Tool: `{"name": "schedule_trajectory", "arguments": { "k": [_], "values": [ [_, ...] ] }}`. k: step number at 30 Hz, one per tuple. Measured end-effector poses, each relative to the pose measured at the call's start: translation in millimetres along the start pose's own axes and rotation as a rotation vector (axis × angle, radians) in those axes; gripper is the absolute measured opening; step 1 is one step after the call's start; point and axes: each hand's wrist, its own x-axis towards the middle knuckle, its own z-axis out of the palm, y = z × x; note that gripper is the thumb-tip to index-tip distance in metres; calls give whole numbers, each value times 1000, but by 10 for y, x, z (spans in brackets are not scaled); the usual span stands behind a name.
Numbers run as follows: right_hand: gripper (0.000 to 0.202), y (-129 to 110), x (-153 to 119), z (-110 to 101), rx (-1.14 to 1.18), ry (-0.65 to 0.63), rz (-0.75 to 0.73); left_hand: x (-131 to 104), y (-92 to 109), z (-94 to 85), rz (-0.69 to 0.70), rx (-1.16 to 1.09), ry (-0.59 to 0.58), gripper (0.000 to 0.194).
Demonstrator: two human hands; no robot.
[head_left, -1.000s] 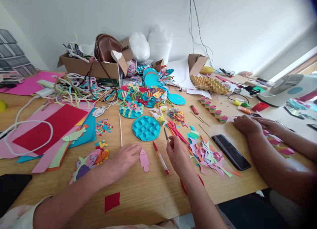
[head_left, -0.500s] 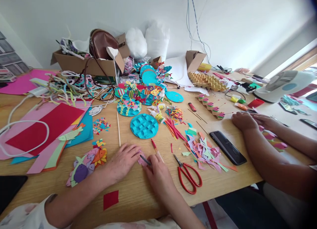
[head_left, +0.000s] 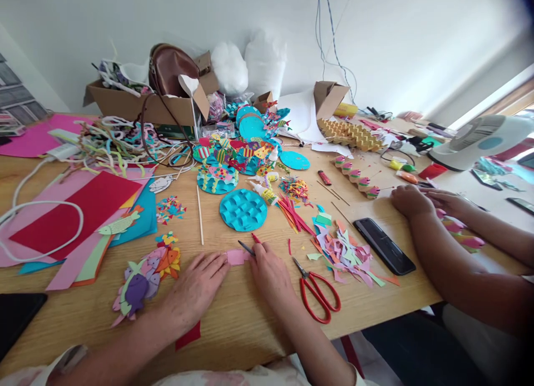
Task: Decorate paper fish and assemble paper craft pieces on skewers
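My left hand (head_left: pixel 202 280) lies flat on the table, fingers stretched out, the fingertips at the left edge of a small pink paper piece (head_left: pixel 236 257). At the paper's right side, my right hand (head_left: pixel 269 272) grips a dark pencil (head_left: pixel 245 247), its tip pointing up and left above the paper. A red pen (head_left: pixel 255 238) shows just past the right fingers; the hand hides the rest of it. Red-handled scissors (head_left: pixel 319 291) lie to the right. A red paper piece (head_left: pixel 188 337) is partly covered by my left forearm. Ahead is a blue disc with raised paper scales (head_left: pixel 243 209).
Coloured paper scraps (head_left: pixel 344 250) and a black phone (head_left: pixel 384 247) lie to the right. Paper fish (head_left: pixel 139 283) and stacked coloured sheets (head_left: pixel 79 213) are at left. A wooden stick (head_left: pixel 199 215) points forward. Another person's hands (head_left: pixel 421 202) rest at far right.
My right hand has lifted the pencil from the pink paper and its tip now points away. My left hand has slid back and left, uncovering more of the paper.
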Motion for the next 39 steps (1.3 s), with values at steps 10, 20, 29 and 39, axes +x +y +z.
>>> {"name": "schedule_trajectory", "arguments": {
  "k": [10,20,29,39],
  "values": [
    [33,53,-59,-122,504,230,-173,-1,46,107,-96,-58,24,39],
    [22,43,-72,17,1321,121,-274,-76,26,-36,-67,-122,142,39],
    [24,171,-37,134,1363,9,-167,-865,-485,-89,-357,-148,480,36],
    [15,74,-4,213,1326,38,-227,-830,-513,78,-477,-159,457,43]
  ]
}}
